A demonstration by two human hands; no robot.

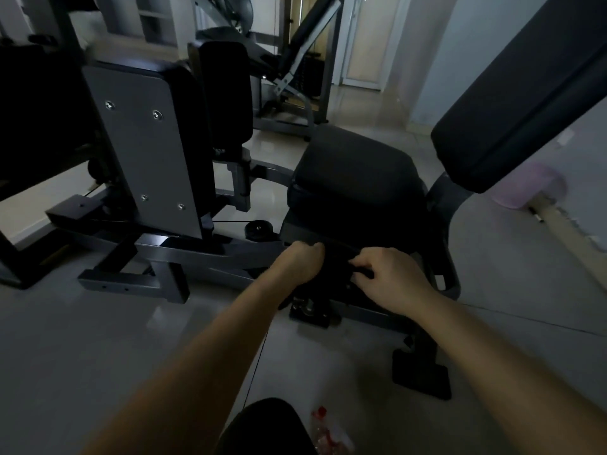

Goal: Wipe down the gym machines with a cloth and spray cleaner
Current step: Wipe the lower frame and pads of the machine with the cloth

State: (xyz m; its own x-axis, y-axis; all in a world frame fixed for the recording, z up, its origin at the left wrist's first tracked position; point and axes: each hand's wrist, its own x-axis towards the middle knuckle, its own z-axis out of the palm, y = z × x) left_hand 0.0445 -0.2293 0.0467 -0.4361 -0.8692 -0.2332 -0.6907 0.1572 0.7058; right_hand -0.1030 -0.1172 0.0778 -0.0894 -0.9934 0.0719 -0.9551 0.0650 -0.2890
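Bottom centre, on the floor [98, 339]: spray bottle [323, 428] with a red top, beside a knee, in nobody's grip. Mid-picture, both hands work below the seat [354, 172]. Left hand [302, 262] is balled against the dark seat bracket [305, 229]; what it holds, if anything, can't be told. Right hand [391, 284] has its fingers hooked over a dark strip [361, 270], cloth or lever, too dim to say. Judgement: wipe in overlapping strokes along the bracket's edges and bolts, then move up to the seat and the back pad [525, 103], upper right.
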